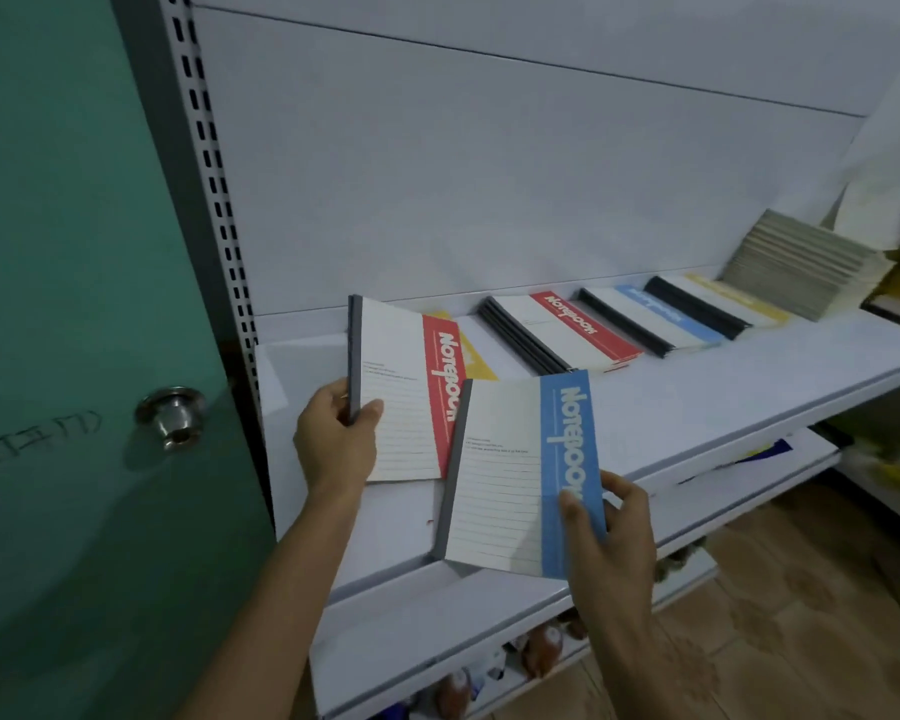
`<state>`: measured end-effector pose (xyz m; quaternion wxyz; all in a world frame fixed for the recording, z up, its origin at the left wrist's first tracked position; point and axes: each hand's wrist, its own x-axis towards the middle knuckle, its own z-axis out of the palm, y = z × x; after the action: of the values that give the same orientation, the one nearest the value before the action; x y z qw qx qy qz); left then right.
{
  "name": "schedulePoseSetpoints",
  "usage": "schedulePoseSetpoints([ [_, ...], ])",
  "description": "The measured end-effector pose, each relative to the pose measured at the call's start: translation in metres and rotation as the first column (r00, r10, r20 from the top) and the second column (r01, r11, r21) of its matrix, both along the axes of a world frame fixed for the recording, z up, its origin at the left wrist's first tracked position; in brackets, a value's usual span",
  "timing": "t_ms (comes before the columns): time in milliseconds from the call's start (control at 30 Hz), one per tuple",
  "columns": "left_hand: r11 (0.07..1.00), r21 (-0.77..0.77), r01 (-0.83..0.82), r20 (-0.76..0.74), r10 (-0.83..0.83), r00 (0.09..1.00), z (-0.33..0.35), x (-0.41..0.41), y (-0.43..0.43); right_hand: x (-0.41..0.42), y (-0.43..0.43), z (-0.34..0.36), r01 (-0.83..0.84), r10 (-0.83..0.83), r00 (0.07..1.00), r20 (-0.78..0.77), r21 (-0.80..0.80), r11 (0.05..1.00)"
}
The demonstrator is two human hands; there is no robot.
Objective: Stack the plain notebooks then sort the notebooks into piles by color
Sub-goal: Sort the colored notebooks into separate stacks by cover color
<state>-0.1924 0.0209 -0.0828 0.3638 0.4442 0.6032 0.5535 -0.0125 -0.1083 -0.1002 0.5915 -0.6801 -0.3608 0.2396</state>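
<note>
Over the white shelf (645, 402), the left hand (333, 439) pinches a red notebook (406, 392) by its spine while the right hand (609, 537) grips a blue notebook (520, 475); sorted piles (630, 324) lie behind. Either loosely pinched notebook could slip, or land on the wrong colour.

- A green door (48, 252) fills the left side, with a round metal knob (173, 415).
- Beside it stands a white slotted upright (206, 148) of a shelving unit.
- A plain white back panel (489, 174) rises behind the top shelf (697, 387).
- Lower white shelves (437, 610) step out below.
- Brown patterned floor tiles (780, 589) lie at the right.
- The light is dim.
</note>
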Motion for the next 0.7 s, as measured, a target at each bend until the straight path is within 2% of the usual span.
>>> schedulePoseSetpoints([
  [200, 0.987, 0.098, -0.126, -0.098, 0.135, 0.986, 0.007, 0.033, -0.026, 0.048, -0.017, 0.01, -0.015, 0.021, 0.995, -0.093, 0.066, 0.998],
  [467, 0.979, -0.012, -0.202, -0.246, 0.193, 0.95, -0.002, 0.057, 0.004, 0.084, -0.007, 0.03, -0.133, 0.143, 0.984, -0.108, 0.094, 0.987],
  [700, 0.963, 0.106, -0.247, -0.384, 0.269, 0.883, -0.007, 0.062, 0.003, 0.073, -0.002, 0.021, -0.151, 0.162, 0.977, -0.142, 0.082, 0.985],
])
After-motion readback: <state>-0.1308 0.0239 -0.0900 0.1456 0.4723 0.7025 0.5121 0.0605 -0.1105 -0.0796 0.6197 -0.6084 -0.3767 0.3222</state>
